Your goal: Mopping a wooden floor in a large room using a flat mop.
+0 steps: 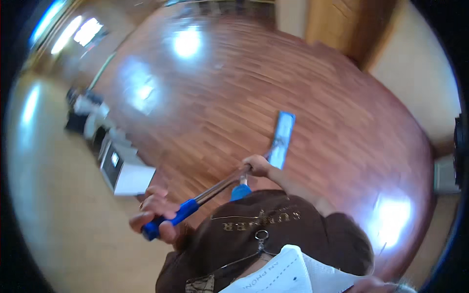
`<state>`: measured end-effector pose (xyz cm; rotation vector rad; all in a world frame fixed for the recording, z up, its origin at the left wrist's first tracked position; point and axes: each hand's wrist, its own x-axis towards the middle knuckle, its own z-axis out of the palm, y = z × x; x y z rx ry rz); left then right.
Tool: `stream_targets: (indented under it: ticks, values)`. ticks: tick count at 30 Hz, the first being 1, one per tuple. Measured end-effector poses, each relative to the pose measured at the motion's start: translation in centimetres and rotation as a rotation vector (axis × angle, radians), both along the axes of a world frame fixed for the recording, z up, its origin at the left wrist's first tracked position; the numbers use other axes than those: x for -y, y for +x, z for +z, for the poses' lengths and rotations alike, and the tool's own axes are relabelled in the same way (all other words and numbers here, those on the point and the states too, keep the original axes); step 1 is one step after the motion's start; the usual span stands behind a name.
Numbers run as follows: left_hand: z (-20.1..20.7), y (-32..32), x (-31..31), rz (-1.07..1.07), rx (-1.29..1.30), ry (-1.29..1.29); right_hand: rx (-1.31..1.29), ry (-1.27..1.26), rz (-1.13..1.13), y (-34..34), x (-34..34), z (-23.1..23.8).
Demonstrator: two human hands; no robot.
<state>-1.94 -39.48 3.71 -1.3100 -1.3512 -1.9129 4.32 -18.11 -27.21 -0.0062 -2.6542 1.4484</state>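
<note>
A flat mop runs from my left side out to the floor in front of me. Its pole point(220, 186) is metal and ends in a blue grip point(181, 213). My left hand point(159, 210) is closed loosely around that grip, the thumb below and the fingers above. Farther down the pole, my right hand point(258, 165) is wrapped round the shaft. The mop's long, light-blue head point(282, 139) lies on the reddish wood floor point(215, 112), just beyond my right hand. Part of the shaft near the head is hidden behind that hand.
A white box-shaped unit point(132, 177) stands at the left along the yellowish wall point(53, 185), with blurred dark and white items point(87, 113) beyond it. A wooden door point(342, 27) is at the far right, beside a pale wall point(415, 63). Light glares off the floor.
</note>
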Motion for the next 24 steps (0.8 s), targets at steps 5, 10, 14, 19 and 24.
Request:
stream_targets:
  ticks: [5,10,14,19,24]
  values:
    - [0.5,-6.3,-2.7,-0.282,-0.133,-0.133,0.106,0.087,-0.256,-0.9,-3.8,1.4]
    - [0.6,-10.4,-9.3,-0.674,-0.073,-0.172,0.049,0.03,-0.598,1.8,-5.8,3.2]
    - [0.7,-11.6,-14.2,-0.979,-0.133,-0.3,0.075,0.033,-0.883,4.9,-6.1,1.5]
    - [0.2,-11.7,-20.0,-1.356,-0.262,-0.411,0.01,0.088,-1.193,9.3,-4.4,-0.5]
    - [-1.1,-10.0,-25.0,-1.63,-0.191,-0.499,0.101,0.011,-1.532,13.0,-0.6,-0.3]
